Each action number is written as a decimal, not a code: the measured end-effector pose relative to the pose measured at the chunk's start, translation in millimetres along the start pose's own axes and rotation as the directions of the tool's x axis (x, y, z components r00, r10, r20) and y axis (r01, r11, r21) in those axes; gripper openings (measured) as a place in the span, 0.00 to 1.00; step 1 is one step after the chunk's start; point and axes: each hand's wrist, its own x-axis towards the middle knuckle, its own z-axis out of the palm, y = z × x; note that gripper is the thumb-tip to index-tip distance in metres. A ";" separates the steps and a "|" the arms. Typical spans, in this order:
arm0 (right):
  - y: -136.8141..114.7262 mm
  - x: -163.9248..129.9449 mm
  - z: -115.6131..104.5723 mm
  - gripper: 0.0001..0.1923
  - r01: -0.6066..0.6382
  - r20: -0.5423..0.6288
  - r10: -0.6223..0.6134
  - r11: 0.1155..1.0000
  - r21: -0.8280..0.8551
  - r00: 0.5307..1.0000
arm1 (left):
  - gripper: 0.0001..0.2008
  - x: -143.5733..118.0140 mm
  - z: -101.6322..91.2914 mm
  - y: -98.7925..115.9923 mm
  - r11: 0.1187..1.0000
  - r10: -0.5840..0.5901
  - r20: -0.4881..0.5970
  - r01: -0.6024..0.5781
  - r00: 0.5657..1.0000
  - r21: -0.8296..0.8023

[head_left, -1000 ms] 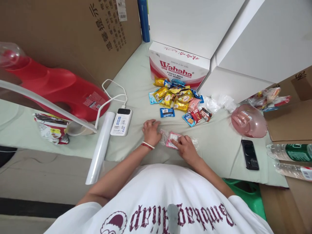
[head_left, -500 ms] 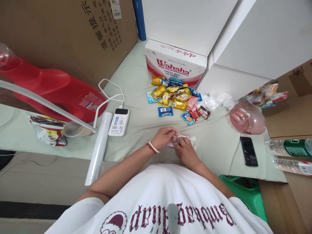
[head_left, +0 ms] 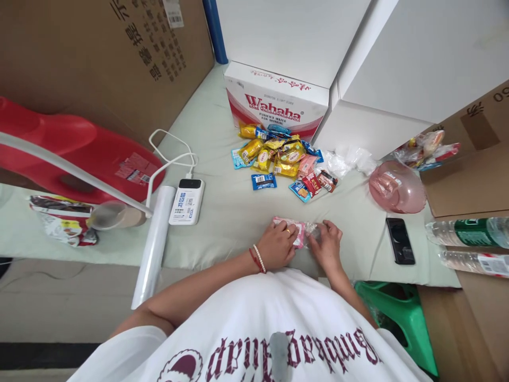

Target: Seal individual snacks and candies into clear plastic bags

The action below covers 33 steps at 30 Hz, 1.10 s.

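A pink packet lies flat on the cloth-covered surface close to my body, with clear plastic wrap extending from its right side. My left hand, with a ring and bracelets, is curled over the packet and presses it down; the fingers hide much of it. At the other end, my right hand has thumb and fingers around the loose plastic. Beyond both hands lies a pile of small wrapped snacks, mostly yellow and blue. A single blue packet sits just in front of the pile.
A Wahaha carton stands behind the snacks. To the right are crumpled clear plastic, a pink bowl, a phone and bottles. On the left lie a plastic film roll, a power bank and a red jug.
My left hand has gone from pinching at the plastic to lying over the pink packet. My right hand has shifted right along the wrap. The pink packet shows more clearly; the view has shifted slightly.
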 end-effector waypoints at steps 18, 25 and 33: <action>-70.5 34.8 13.1 0.15 0.171 0.331 -0.212 0.974 0.150 0.919 | 0.18 -17.5 2.2 -37.3 0.919 -0.323 -0.244 0.241 0.915 -0.311; -71.7 18.9 7.0 0.18 0.199 0.340 -0.250 0.964 0.178 0.907 | 0.13 5.2 12.7 -32.4 0.861 -0.491 -0.098 0.465 0.866 -0.206; -57.9 -4.4 -4.9 0.49 0.422 0.315 -0.506 0.856 0.298 0.803 | 0.07 26.0 -10.8 -29.3 0.789 -0.520 0.084 0.515 0.850 -0.335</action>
